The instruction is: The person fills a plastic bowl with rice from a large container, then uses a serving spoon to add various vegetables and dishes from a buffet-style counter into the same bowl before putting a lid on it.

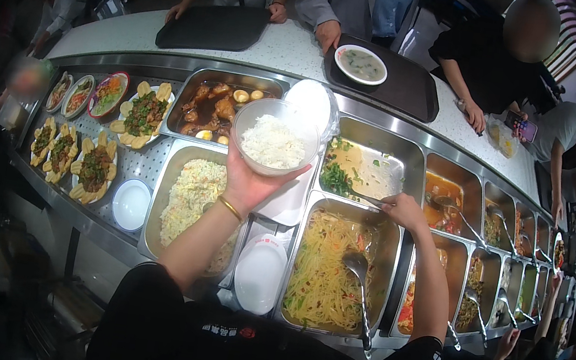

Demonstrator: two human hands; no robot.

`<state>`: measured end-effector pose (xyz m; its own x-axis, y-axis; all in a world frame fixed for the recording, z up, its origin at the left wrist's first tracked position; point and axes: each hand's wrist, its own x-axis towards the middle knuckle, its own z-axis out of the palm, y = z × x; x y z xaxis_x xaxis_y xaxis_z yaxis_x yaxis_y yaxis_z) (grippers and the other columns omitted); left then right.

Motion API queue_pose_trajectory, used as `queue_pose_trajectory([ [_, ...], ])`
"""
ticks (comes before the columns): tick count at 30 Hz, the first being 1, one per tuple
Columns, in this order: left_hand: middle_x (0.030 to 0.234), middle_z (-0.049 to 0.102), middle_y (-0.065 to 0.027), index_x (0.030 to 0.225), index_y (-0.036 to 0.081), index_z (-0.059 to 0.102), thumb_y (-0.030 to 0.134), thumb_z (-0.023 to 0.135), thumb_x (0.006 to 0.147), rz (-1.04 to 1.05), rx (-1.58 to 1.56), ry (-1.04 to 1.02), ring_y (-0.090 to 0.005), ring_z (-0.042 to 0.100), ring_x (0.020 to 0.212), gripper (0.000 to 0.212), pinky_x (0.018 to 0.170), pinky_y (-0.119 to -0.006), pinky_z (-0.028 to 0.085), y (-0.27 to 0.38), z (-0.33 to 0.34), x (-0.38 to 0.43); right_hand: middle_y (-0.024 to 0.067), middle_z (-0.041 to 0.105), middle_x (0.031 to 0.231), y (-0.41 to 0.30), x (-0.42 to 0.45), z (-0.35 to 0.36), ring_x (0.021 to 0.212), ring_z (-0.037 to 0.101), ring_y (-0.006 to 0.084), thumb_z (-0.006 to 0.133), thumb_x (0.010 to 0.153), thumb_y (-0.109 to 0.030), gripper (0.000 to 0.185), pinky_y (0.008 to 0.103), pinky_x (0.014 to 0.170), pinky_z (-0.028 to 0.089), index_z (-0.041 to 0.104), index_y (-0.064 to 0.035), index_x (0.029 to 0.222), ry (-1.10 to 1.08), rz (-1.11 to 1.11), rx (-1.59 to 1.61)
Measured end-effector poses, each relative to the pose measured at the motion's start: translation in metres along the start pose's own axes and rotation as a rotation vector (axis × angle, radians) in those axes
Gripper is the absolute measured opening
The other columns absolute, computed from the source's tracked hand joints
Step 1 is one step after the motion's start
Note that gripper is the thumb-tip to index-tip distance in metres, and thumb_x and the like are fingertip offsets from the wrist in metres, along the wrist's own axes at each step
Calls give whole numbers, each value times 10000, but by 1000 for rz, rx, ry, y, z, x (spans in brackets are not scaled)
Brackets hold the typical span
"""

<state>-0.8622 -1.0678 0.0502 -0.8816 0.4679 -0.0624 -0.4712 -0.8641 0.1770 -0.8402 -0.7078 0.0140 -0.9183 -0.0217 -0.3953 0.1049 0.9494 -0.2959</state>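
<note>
My left hand [246, 182] holds up a clear plastic bowl [269, 169] of white rice [273, 142]. It hovers above the corner between the pan of fried rice [189, 194] and the pan of braised meat and eggs [216, 103]. Gripped in my right hand [406, 210] is the handle of a metal spoon [368, 197]. Its head is hidden among chopped greens [336, 178] at the near left of a mostly bare steel pan [412, 153]. Just below, shredded potato [328, 268] fills another pan, with a serving spoon [360, 273] lying in it.
White plates [259, 275] stand between the near pans. Plated dishes [93, 169] sit at left. More food pans with spoons [477, 306] run right. Across the counter [291, 42], people stand by dark trays [212, 28], one bearing a soup bowl [360, 65]. A co-worker's hand [507, 343] shows at right.
</note>
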Motion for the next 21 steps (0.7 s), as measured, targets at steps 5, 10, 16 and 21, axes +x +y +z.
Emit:
queue_pose_trajectory([
  [5, 1493, 346, -48, 1441, 252, 357, 702, 517, 805, 198, 20, -27, -316, 296, 1393, 796, 1098, -636, 242, 7, 15, 37, 151, 686, 1059, -2, 5, 0, 1018, 633, 337, 592, 846, -325, 309, 405, 920, 487, 715, -182, 1091, -23, -17, 10],
  [10, 1485, 365, -41, 1432, 225, 377, 622, 600, 786, 284, 16, -89, -316, 298, 1390, 791, 1107, -651, 210, 16, 9, 64, 120, 685, 1068, 6, 19, 9, 1008, 637, 322, 556, 836, -316, 325, 413, 896, 498, 711, -193, 1093, -52, -77, -11],
  [16, 1486, 364, -47, 1435, 219, 371, 614, 604, 782, 292, 5, -80, -317, 294, 1392, 798, 1109, -650, 206, 12, 10, 74, 134, 685, 1051, 10, 14, 18, 997, 638, 327, 550, 842, -315, 320, 414, 894, 498, 715, -181, 1080, -12, -40, -14],
  [21, 1487, 360, -53, 1440, 219, 360, 620, 596, 786, 292, 19, -83, -318, 287, 1395, 803, 1108, -652, 206, 10, 9, 73, 139, 687, 1037, 11, 15, 22, 987, 640, 329, 546, 843, -312, 319, 409, 887, 500, 715, -180, 1080, 14, -49, -15],
])
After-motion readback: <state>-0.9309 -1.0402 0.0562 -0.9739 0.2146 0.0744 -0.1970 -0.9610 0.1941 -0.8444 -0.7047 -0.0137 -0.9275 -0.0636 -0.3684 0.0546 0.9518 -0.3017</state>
